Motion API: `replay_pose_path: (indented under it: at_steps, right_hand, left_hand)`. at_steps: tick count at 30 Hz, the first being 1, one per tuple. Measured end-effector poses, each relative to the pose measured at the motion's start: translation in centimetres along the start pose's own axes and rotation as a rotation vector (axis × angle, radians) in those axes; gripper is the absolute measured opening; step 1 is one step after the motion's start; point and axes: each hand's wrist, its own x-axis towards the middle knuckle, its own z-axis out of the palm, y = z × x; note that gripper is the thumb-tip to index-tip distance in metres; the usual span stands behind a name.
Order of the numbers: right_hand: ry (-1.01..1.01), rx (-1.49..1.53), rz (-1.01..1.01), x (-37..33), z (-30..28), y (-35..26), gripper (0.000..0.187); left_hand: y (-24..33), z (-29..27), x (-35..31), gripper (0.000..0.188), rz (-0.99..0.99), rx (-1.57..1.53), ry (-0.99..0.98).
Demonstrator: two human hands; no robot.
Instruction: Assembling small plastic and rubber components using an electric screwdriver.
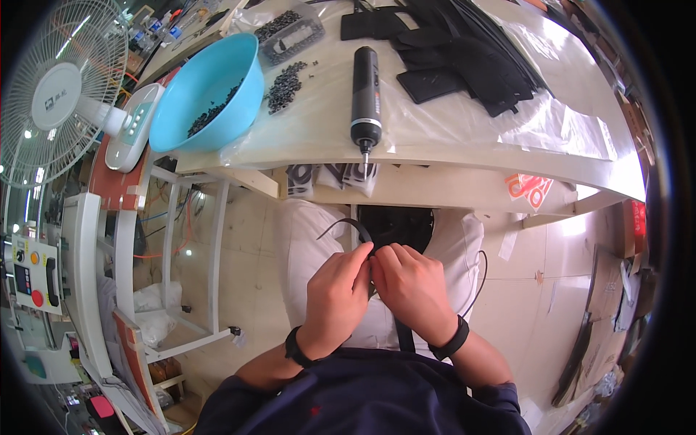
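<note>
Over my lap, both hands are closed and close together on a thin black strap (351,222). My left hand (337,293) pinches it with thumb and forefinger. Fingers of my right hand (409,284) are curled against the same spot, hiding the strap's lower part. The strap's free end curves out to the upper left. Behind the hands, a black piece (402,223) lies between my legs; its kind is unclear. On the table edge ahead lies a grey and black electric screwdriver (366,94), its bit pointing at me.
Small black parts (285,88) lie loose beside a blue bowl (210,87) and a clear plastic box (290,40). Flat black pieces (471,61) are stacked at the table's far right. A white fan (58,94) stands left. Packets (333,176) sit on the shelf below.
</note>
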Motion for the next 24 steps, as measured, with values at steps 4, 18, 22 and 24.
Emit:
replay_pose_path:
  at_steps: [4,18,22,24]
  right_hand:
    - [0.069,0.097,0.000,-0.1,-0.6,0.6,0.021]
    - [0.174,0.366,0.114,-0.9,-3.1,3.8,0.018]
    - [0.141,0.345,0.157,-1.1,-3.4,4.6,0.011]
    - [0.192,0.321,0.152,-1.2,-3.2,5.4,0.019]
  left_hand:
    - [0.2,-0.7,1.0,0.023,0.046,-0.026,-0.032]
    - [6.3,-11.9,31.6,0.033,0.437,-0.766,0.139]
    - [1.4,-10.7,42.7,0.029,0.539,-0.816,0.149]
    - [-1.3,-6.7,44.5,0.024,0.328,-0.762,0.175]
